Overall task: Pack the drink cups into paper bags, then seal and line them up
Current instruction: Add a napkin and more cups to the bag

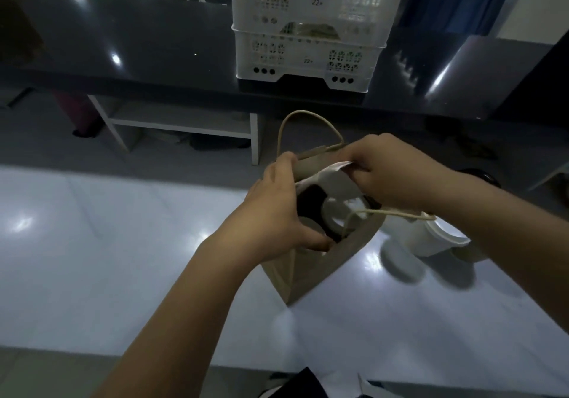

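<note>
1. While both forearms reach out over the white table (pixel 77 259), its near edge runs straight across below them, well apart from the work.
2. A brown paper bag (pixel 311 274) stands upright on the table a little right of the middle. One bottom corner points toward the near edge, and a broad stretch of tabletop lies to its left.
3. The left hand (pixel 277 209) grips the left side of the bag's mouth, thumb on the near wall and fingers curled over the far rim.
4. The right hand (pixel 391 175) pinches the far rim at its right end, where a white strip shows; I cannot tell what the strip is.
5. Inside the open mouth sits a white cup (pixel 338 212), partly shadowed.
6. The near handle (pixel 388 212) droops rightward toward blurred white cups (pixel 431 237) just beside the bag's right wall.
7. The far handle (pixel 304 120) stands up in a loop.
8. Beyond the table's far edge there is a strip of floor and a low white shelf (pixel 184 126).
9. Behind that runs a black counter (pixel 138 46), with two stacked white crates (pixel 308 27) at its front edge.
</note>
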